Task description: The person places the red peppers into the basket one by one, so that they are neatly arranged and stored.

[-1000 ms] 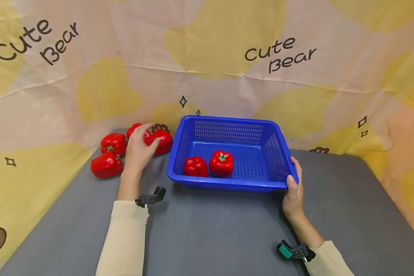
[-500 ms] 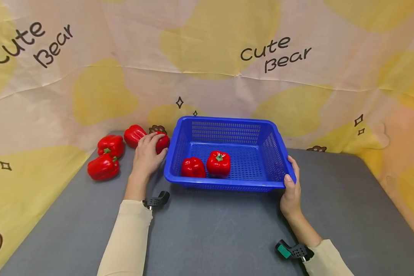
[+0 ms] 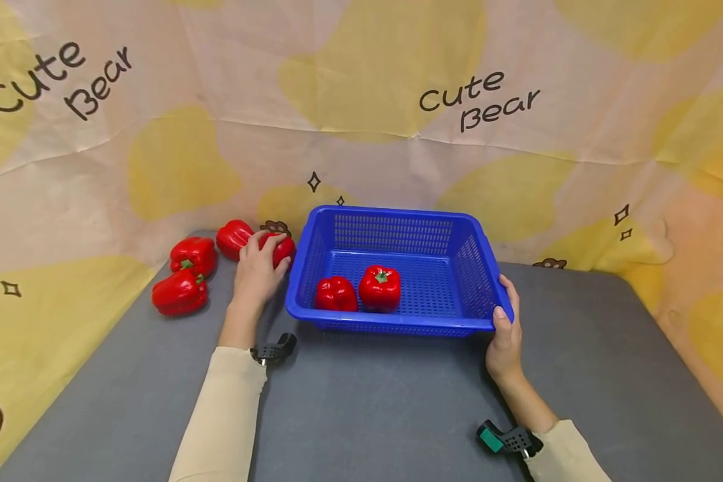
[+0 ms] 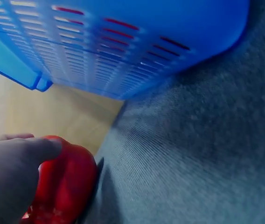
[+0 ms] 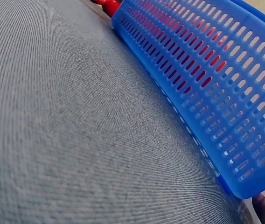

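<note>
Since a second ago the left hand (image 3: 256, 268) has drawn one red pepper (image 3: 282, 246) rightward, away from the loose group, and now grips it just beside the far left wall of the blue basket (image 3: 397, 327). Its fingers curl over the top and near side of that pepper, so only the right-hand part of the fruit shows past the knuckles; the left wrist view shows the thumb lying across the pepper's skin while it rests on the grey table (image 3: 367, 415). The right hand (image 3: 505, 335) has stayed put, thumb hooked over the basket's near right corner rim and fingers wrapped along the right side. Inside the basket two peppers (image 3: 358, 291) sit side by side against the near wall, left of centre. Three more peppers (image 3: 197, 264) lie on the table to the left of the held one, near the backdrop.
</note>
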Motion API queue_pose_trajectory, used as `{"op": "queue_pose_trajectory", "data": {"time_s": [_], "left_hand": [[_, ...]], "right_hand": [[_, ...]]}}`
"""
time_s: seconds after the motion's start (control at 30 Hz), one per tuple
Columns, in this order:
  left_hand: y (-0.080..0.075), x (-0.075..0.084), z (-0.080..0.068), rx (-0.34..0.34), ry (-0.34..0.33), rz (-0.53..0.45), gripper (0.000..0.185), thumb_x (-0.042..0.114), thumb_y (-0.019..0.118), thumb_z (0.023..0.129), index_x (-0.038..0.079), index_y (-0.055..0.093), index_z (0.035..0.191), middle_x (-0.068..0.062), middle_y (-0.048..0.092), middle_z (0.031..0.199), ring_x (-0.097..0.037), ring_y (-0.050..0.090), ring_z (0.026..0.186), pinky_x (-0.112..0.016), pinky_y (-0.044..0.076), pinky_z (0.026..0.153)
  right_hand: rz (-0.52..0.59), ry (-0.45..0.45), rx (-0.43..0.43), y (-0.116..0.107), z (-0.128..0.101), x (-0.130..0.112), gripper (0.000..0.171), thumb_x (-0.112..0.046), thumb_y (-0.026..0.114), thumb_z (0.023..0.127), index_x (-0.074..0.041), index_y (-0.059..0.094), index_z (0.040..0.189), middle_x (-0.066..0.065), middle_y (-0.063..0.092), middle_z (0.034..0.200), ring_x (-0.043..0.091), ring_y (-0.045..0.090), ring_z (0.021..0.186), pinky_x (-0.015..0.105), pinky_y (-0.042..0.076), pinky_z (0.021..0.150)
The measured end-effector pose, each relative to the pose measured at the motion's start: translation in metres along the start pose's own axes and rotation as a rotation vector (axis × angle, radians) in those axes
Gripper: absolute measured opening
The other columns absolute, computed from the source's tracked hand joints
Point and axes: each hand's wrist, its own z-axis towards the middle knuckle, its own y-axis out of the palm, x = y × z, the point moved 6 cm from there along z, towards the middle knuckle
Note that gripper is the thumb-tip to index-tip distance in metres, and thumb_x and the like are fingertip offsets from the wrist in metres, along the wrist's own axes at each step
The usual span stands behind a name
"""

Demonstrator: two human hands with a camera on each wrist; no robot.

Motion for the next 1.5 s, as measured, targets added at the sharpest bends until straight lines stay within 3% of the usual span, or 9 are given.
{"op": "queue_pose_trajectory", "data": {"time_s": [0.17,0.47,0.83,1.0,1.2,1.5], "left_hand": [[0.003,-0.005,-0.003,0.003,-0.003,-0.048,0.053,0.018,0.065,0.094,0.015,0.048,0.145,-0.023,0.033,0.159,-0.051,0.034,0.142,-0.068,0.035,0.113],[-0.003,0.002,-0.005,-0.020,-0.034,0.006,0.062,0.024,0.070,0.090,0.024,0.050,0.148,-0.024,0.040,0.149,-0.049,0.044,0.127,-0.064,0.048,0.096],[0.000,0.006,-0.006,-0.054,-0.066,0.018,0.062,0.029,0.074,0.087,0.019,0.049,0.143,-0.023,0.046,0.147,-0.051,0.056,0.121,-0.065,0.049,0.099],[-0.013,0.004,-0.007,-0.033,-0.126,-0.026,0.069,0.034,0.076,0.083,0.016,0.051,0.145,-0.024,0.051,0.141,-0.051,0.059,0.118,-0.066,0.050,0.098],[-0.038,0.004,-0.010,0.045,-0.208,-0.131,0.071,0.037,0.076,0.084,0.014,0.050,0.146,-0.022,0.047,0.146,-0.046,0.053,0.127,-0.066,0.049,0.102],[-0.081,0.034,-0.017,0.210,-0.182,-0.239,0.069,0.037,0.078,0.083,0.014,0.051,0.142,-0.018,0.051,0.143,-0.039,0.053,0.129,-0.061,0.054,0.099]], "right_hand": [[-0.014,0.001,-0.008,0.002,-0.001,0.001,0.058,-0.029,0.032,0.100,-0.023,0.033,0.157,0.006,0.041,0.155,0.010,0.045,0.130,0.017,0.037,0.103],[-0.003,-0.009,-0.001,0.001,-0.001,0.000,0.057,-0.030,0.032,0.100,-0.021,0.033,0.157,0.005,0.041,0.154,0.011,0.045,0.130,0.017,0.037,0.103],[0.012,0.004,-0.010,0.000,-0.003,0.000,0.058,-0.031,0.032,0.101,-0.021,0.031,0.158,0.007,0.041,0.155,0.010,0.048,0.129,0.014,0.041,0.101],[0.007,0.004,-0.005,0.000,-0.002,0.000,0.057,-0.031,0.032,0.101,-0.022,0.032,0.157,0.005,0.041,0.154,0.010,0.047,0.129,0.016,0.040,0.101],[-0.006,0.013,-0.009,-0.001,-0.002,0.002,0.057,-0.031,0.032,0.101,-0.021,0.031,0.158,0.005,0.040,0.155,0.011,0.046,0.129,0.015,0.039,0.101],[0.006,0.003,-0.003,0.000,-0.001,0.002,0.058,-0.030,0.032,0.101,-0.021,0.032,0.158,0.005,0.040,0.155,0.011,0.045,0.130,0.016,0.038,0.101]]}}
